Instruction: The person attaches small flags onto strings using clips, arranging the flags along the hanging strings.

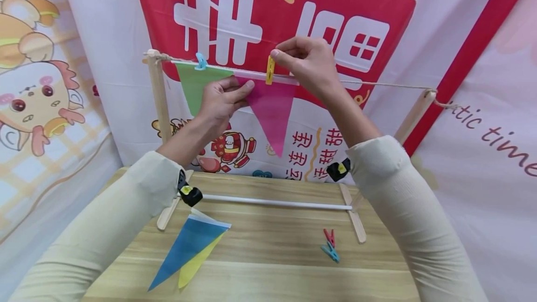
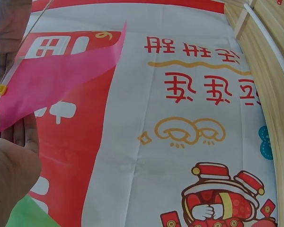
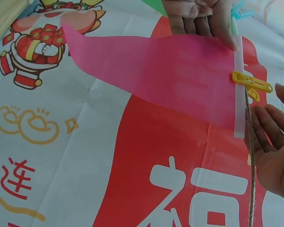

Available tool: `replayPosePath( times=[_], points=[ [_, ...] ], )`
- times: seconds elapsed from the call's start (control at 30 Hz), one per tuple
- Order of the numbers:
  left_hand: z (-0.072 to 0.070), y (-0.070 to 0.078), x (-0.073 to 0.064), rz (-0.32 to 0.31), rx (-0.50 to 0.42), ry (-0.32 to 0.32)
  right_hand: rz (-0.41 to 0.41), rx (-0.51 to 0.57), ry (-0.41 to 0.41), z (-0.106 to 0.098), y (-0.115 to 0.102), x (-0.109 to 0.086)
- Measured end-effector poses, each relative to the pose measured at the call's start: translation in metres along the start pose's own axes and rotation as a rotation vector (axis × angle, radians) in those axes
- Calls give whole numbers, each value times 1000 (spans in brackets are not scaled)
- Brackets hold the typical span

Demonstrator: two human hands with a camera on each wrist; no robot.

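A pink pennant [image 1: 274,111] with a white top edge hangs at a twine line [image 1: 386,85]. My left hand [image 1: 224,99] pinches its upper left corner, thumb in front and fingers behind. A yellow clothespin [image 3: 251,82] bites the pennant's top edge together with the twine. Around that clothespin's handles, my right hand [image 3: 274,142] has its thumb and fingers spread; a gap shows between thumb and handles in the right wrist view. To the left, a green pennant [image 1: 189,85] hangs under a light blue clothespin [image 1: 201,62], partly behind the left hand.
Two wooden posts [image 1: 157,92] hold the twine, with a white rod [image 1: 277,202] joining their feet. On the wooden table [image 1: 268,246] lie a blue pennant [image 1: 184,246] over a yellow pennant [image 1: 199,262], plus a red clothespin [image 1: 329,235] and a blue clothespin [image 1: 330,251]. Printed cloth hangs behind.
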State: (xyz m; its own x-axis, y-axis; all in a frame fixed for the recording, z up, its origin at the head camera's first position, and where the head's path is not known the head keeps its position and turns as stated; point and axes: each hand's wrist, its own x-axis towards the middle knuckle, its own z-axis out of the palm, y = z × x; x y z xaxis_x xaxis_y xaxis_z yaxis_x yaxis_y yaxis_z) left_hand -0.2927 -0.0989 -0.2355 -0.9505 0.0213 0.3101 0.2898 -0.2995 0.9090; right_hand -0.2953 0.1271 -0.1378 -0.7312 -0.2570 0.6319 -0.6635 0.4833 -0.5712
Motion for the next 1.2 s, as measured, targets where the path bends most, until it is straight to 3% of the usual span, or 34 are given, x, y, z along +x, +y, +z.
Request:
replayPosePath(
  times=[0.23,0.53,0.9,1.2],
  points=[
    [-10,-4,-2,10,40,3,-12,193,100,-2,4,-3],
    [-17,-8,-6,-6,42,-2,-56,398,107,-4,12,-9],
    [-21,-9,-9,-11,75,-7,-188,395,44,-2,13,-24],
    [-25,-10,-10,-16,56,-32,-188,350,-21,0,15,-35]
  ],
)
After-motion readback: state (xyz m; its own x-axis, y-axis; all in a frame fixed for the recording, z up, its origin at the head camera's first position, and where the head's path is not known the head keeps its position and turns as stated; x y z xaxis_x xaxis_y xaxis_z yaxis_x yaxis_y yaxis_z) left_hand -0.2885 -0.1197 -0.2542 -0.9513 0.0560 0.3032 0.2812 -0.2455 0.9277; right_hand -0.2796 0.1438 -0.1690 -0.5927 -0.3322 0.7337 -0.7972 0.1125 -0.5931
